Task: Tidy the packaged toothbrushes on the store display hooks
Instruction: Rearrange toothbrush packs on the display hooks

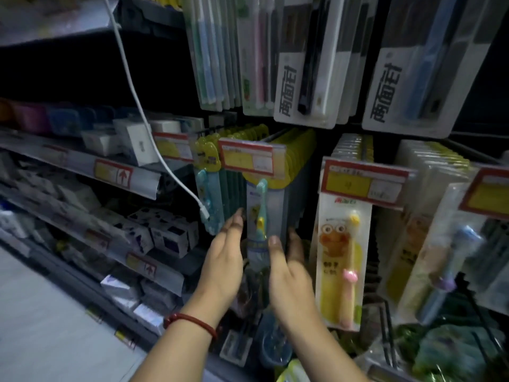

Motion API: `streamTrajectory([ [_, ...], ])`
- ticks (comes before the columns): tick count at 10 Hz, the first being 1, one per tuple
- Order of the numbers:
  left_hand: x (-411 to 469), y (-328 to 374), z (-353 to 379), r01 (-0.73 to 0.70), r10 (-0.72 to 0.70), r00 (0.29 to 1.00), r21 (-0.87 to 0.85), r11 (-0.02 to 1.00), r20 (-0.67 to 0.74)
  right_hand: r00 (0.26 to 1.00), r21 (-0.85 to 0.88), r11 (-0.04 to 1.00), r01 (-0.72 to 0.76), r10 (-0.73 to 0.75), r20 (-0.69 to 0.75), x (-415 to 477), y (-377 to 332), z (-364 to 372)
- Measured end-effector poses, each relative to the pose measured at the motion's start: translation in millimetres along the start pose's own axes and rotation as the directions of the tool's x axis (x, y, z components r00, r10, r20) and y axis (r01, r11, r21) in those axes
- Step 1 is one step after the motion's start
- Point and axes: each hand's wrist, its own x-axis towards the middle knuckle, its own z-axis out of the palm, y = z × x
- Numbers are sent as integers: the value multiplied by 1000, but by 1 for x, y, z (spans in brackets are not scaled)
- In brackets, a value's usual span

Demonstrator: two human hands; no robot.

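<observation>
Row of packaged toothbrushes (292,153) hangs on a hook at frame centre, behind a red-and-yellow price tag (248,158). Front pack (259,210) shows a teal brush, upright. My left hand (225,252): fingers straight and together, tips touching the row's side at its 9 o'clock, gripping nothing. My right hand (289,274): fingers straight along the row's side at 3 o'clock, thumb lying on the front pack's lower face, not curled round it. Red bead bracelet (192,322) on left wrist. Yellow frog pack (341,257) hangs just beside, at 3 o'clock. White cable (154,139) dangles at 10 o'clock. Image motion-blurred; hook itself not discernible.
</observation>
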Motion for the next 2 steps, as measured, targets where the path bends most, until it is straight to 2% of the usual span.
streamTrajectory([
  [2,-39,-15,-32,-9,-1,1000,345,938,28,997,-134,988,82,-82,9,-22,14,-7],
])
